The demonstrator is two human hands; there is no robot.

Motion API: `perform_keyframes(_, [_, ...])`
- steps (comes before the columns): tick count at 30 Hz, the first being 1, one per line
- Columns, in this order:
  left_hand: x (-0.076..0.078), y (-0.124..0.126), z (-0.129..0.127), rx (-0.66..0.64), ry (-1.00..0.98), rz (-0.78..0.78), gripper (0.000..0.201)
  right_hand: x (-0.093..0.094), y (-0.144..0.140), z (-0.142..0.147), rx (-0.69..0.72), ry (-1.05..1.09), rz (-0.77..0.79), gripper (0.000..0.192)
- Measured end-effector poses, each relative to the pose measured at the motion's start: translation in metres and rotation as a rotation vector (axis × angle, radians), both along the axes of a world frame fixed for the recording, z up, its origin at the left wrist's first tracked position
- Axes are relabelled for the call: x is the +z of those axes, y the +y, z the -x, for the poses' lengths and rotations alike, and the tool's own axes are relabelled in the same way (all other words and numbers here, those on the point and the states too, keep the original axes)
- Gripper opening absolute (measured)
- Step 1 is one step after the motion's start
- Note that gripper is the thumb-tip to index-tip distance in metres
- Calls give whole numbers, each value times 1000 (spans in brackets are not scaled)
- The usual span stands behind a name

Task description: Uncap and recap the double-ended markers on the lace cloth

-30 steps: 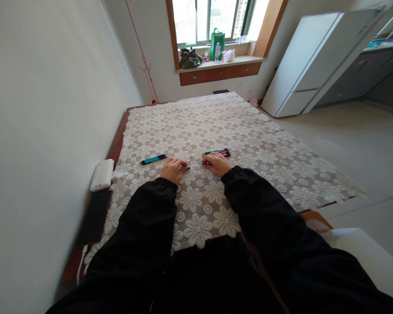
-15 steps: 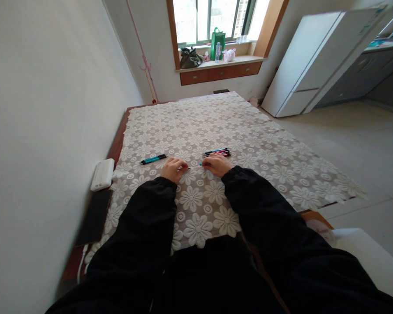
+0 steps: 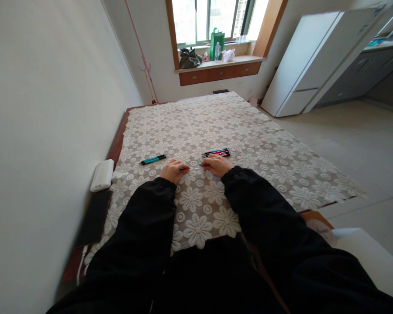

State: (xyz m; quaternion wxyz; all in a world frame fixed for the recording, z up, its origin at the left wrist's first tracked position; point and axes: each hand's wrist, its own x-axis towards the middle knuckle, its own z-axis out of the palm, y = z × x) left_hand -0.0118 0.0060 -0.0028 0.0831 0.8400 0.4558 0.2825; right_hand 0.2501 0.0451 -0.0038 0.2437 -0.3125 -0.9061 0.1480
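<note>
My left hand and my right hand rest on a lace tablecloth with white flowers. Between them runs a thin white refill, pinched at its left end by my left fingers. My right fingers grip a teal pen barrel at the refill's right end. A bundle of red and black pens lies just beyond my right hand. Two teal pens lie to the left of my left hand.
A white box and a dark flat item sit at the table's left edge against the wall. A white fridge stands at the back right. Bags and a bottle line the windowsill. A white seat is at lower right.
My hands have drawn slightly closer together, and the visible stretch of refill between them has shortened as the teal barrel moved left.
</note>
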Motion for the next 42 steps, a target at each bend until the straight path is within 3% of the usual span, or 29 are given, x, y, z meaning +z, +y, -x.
perform_keyframes(25, [4,-6,-4,-45,100,83,19,1,-6,1,5,-27,12,15])
perform_keyframes(33, [1,-7,-6,-38,96,109,22,3,-6,2,43,75,-18,17])
perform_keyframes(42, [2,-8,-7,25,47,83,22,5,-6,4,-54,166,34,4])
